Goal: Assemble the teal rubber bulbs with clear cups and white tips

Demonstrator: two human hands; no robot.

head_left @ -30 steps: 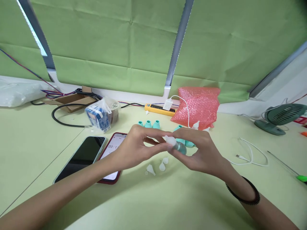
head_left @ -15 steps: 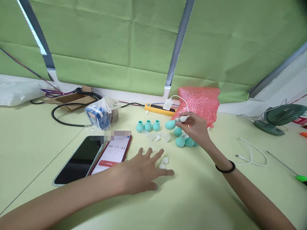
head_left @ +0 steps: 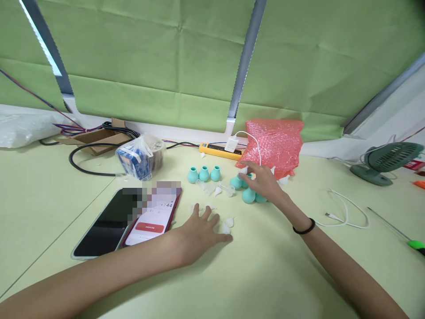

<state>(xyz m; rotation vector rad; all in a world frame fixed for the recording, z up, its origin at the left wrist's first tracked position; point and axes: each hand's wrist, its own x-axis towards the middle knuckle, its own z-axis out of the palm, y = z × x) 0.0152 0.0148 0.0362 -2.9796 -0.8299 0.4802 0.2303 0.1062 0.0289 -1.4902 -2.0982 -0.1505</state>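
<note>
My left hand (head_left: 195, 237) is spread flat just above the table, holding nothing. Small white pointed tips (head_left: 229, 222) lie beside its fingers. My right hand (head_left: 265, 184) reaches over a cluster of teal rubber bulbs (head_left: 248, 196), its thumb and forefinger around a white nozzle tip (head_left: 243, 170). Directly below that tip rests another teal bulb (head_left: 236, 182); whether the two are joined is hard to see. Three open-necked teal bulbs (head_left: 204, 174) stand in a row to the left. Clear plastic pieces (head_left: 206, 188) lie between the row and the cluster.
Two phones, one black-screened (head_left: 108, 226) and one lit (head_left: 153, 226), lie at left. Behind stand a bagged blue pack (head_left: 136, 161), a yellow power strip (head_left: 221, 151) and pink bubble wrap (head_left: 274, 146). A white cable (head_left: 347, 212), green fan (head_left: 388, 161) and screwdriver (head_left: 415, 244) are at right.
My right hand has lowered the teal bulb with its white tip from the air to the cluster on the table. My left hand has drawn slightly to the left, still spread.
</note>
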